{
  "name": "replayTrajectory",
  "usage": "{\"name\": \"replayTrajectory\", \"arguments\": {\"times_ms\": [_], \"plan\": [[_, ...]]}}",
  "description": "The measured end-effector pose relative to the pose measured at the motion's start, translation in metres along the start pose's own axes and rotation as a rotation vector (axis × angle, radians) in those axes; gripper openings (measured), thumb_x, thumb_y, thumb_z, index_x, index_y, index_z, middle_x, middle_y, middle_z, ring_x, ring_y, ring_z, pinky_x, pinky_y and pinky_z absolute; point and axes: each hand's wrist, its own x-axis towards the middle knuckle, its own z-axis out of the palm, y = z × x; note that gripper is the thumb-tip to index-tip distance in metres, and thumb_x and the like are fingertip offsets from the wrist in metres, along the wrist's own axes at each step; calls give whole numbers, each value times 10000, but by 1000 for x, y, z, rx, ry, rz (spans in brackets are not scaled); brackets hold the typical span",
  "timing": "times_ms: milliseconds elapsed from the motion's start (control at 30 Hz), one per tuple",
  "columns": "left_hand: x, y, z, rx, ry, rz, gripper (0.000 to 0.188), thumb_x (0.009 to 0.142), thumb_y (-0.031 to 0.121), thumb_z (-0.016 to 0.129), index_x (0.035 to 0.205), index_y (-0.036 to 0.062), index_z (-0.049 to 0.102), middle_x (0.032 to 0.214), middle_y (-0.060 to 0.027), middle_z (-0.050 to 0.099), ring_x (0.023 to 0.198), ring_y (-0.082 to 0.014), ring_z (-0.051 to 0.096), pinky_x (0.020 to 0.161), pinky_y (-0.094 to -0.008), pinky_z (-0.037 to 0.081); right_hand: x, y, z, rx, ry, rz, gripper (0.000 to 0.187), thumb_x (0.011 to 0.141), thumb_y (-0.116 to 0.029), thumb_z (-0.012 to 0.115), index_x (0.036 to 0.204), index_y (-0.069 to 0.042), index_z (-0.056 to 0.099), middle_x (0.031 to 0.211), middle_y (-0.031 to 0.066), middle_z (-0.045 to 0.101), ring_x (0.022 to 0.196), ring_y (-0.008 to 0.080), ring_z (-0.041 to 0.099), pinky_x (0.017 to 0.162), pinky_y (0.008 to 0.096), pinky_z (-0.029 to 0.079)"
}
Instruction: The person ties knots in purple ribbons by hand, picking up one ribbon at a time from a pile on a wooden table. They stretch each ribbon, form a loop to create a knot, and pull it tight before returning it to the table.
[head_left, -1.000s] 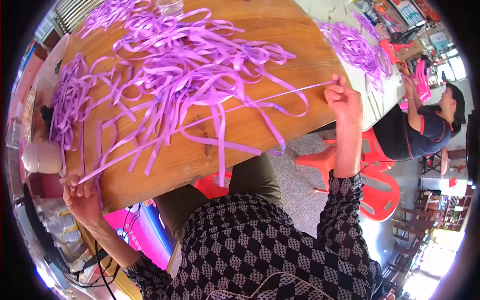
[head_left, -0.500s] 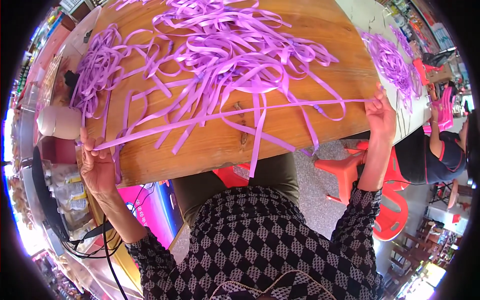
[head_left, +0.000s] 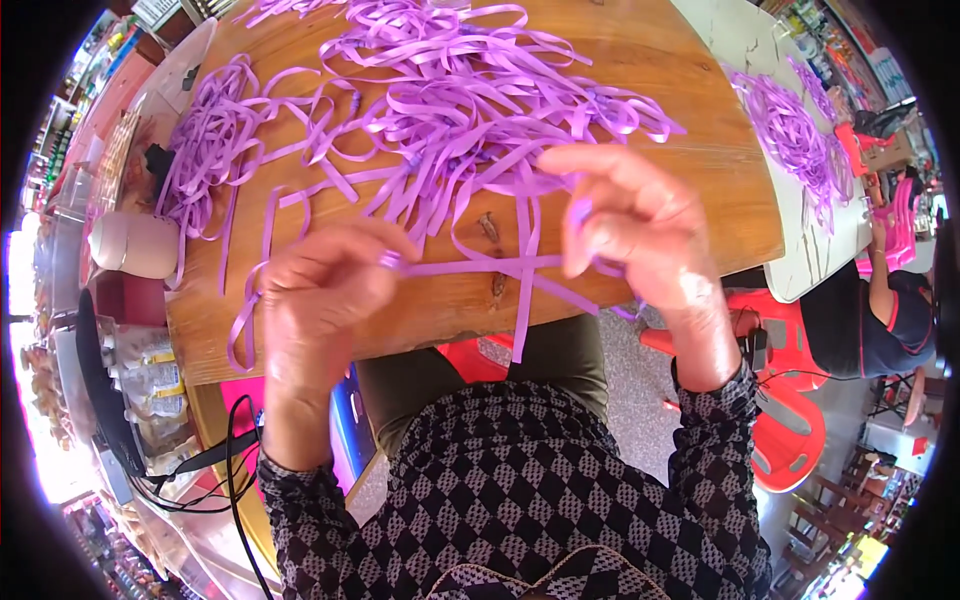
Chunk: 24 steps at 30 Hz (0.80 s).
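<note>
A narrow purple ribbon [head_left: 470,268] runs almost level between my two hands, above the near part of the wooden table. My left hand [head_left: 330,290] is closed, pinching one end of it between thumb and forefinger. At the other end, my right hand [head_left: 645,230] curls its fingers around the ribbon; the exact grip is partly hidden behind the fingers. Just beyond my hands lies a large tangled heap of purple ribbons [head_left: 480,100], with small darker purple pieces among them. Several loose ends trail from the heap toward the table's near edge, passing close to the held ribbon.
A second ribbon bunch [head_left: 210,140] lies at the table's left, near a pale rounded container [head_left: 132,245]. More ribbons [head_left: 795,140] rest on a white marbled surface [head_left: 830,255] at right. Red plastic stools [head_left: 785,440] and another person [head_left: 850,320] are beyond it. Black cables [head_left: 235,470] hang at lower left.
My hands have come inward toward each other from the table's two sides. The ribbon stretched wide between them now shows only a short span.
</note>
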Motion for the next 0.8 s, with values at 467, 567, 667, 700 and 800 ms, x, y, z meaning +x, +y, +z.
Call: {"name": "replayTrajectory", "arguments": {"times_ms": [467, 567, 667, 700, 800], "plan": [[-4, -6, 30, 131, -55, -135, 71, 779, 31, 645, 807, -19, 603, 764, 4, 581, 662, -41, 501, 616, -174, 405, 6, 5, 30, -172, -249, 182, 505, 766, -14, 635, 1231, -19, 438, 684, 23, 575, 618, 68, 538, 567, 183, 395], [-4, -2, 37, 181, -34, -161, 73, 783, 34, 647, 804, -16, 599, 744, 17, 567, 661, -35, 497, 610, -170, 404, 6, 11, 30, -199, -222, 117, 489, 767, -11, 635, 1219, -14, 448, 688, 21, 575, 629, 62, 535, 575, 180, 395], [-7, -2, 40, 196, 0, -148, 65, 806, 29, 625, 835, -15, 588, 737, 20, 561, 665, -39, 502, 613, -170, 405, 7, 14, 31, -173, -195, 122, 453, 773, -27, 642, 1187, -1, 461, 689, 8, 573, 648, 48, 528, 575, 184, 396], [-9, -3, 44, 195, 1, -149, 65, 806, 29, 625, 835, -15, 588, 737, 20, 561, 665, -39, 502, 613, -170, 405, 6, 14, 33, -172, -195, 123, 453, 773, -27, 642, 1187, -1, 461, 689, 8, 573, 648, 48, 528, 575, 184, 396], [-16, -10, 50, 265, 35, -6, 74, 803, 26, 617, 857, -5, 579, 809, 10, 543, 740, -58, 480, 677, -190, 387, 3, 21, 42, -354, -137, 42, 362, 771, -45, 650, 1103, -10, 510, 694, 24, 578, 633, 82, 544, 571, 217, 410]]}}
